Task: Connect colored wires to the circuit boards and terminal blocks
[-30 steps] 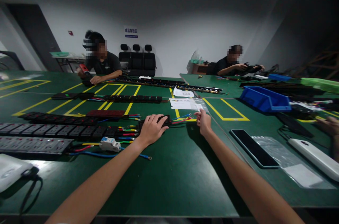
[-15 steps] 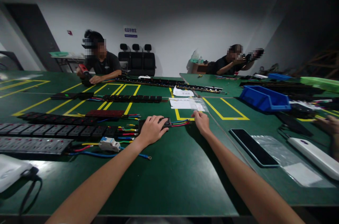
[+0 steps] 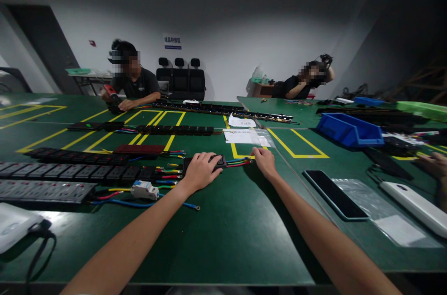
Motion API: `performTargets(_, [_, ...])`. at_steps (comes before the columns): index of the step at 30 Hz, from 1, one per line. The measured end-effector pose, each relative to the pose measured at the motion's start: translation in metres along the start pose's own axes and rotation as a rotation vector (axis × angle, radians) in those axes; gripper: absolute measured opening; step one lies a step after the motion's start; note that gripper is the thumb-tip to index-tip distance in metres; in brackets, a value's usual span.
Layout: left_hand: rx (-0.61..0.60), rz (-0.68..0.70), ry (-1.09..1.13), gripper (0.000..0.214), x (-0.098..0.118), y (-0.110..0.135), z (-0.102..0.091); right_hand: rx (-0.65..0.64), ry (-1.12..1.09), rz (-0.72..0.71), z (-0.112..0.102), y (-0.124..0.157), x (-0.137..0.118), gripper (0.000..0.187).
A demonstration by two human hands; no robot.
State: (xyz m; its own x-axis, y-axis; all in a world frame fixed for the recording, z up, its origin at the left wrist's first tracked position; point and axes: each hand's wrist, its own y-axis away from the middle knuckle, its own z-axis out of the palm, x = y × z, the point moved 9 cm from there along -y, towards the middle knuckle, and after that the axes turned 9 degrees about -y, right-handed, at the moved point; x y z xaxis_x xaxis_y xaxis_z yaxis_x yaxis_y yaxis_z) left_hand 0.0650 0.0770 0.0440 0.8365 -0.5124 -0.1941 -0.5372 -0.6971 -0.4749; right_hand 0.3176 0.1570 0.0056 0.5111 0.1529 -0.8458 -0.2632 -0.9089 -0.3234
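My left hand [image 3: 201,170] lies over a short black socket block [image 3: 219,162], its fingers curled across the top and far edge. From the block's right end run blue, green and red wires [image 3: 237,162] tipped with metal lugs. At those lugs is my right hand [image 3: 264,162], closed, knuckles up; whatever its fingertips pinch is hidden. Left of my left hand, a long black socket strip [image 3: 87,170] and a grey socket strip [image 3: 45,191] lie side by side. A white circuit breaker [image 3: 144,190] sits on wires in front of them.
A phone [image 3: 333,194], a plastic bag [image 3: 398,225] and a white power bank [image 3: 414,206] lie to the right. Behind them stands a blue bin [image 3: 349,130]. Paper labels [image 3: 240,136] lie beyond my hands. Two people sit across the table; another person's hand [image 3: 435,164] shows at right.
My right hand has shifted very slightly left at the wire ends. My left hand stays on the block. The far-right person has raised an arm to their head.
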Motion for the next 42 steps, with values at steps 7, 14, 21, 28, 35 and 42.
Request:
performTargets(7, [-0.011,-0.007,0.0,0.045,-0.001,0.0,0.001,-0.018,0.014,0.0,0.002,-0.001,-0.001,0.045])
performTargets(14, [-0.009,-0.012,0.016,0.044,-0.001,0.0,0.0,-0.044,0.037,-0.039,0.007,0.0,0.001,0.045])
performTargets(21, [-0.011,-0.004,0.009,0.045,0.0,0.0,0.0,-0.131,0.286,-0.195,0.021,0.01,-0.017,0.044])
performTargets(28, [-0.007,-0.008,0.016,0.044,0.0,0.0,-0.001,-0.256,0.571,-0.265,0.037,0.023,-0.029,0.034])
performTargets(35, [-0.006,-0.013,0.015,0.044,-0.001,0.0,0.0,-0.273,0.6,-0.272,0.038,0.024,-0.028,0.03])
performTargets(42, [-0.004,-0.012,0.006,0.044,-0.001,0.0,0.002,-0.28,0.6,-0.25,0.038,0.024,-0.028,0.031])
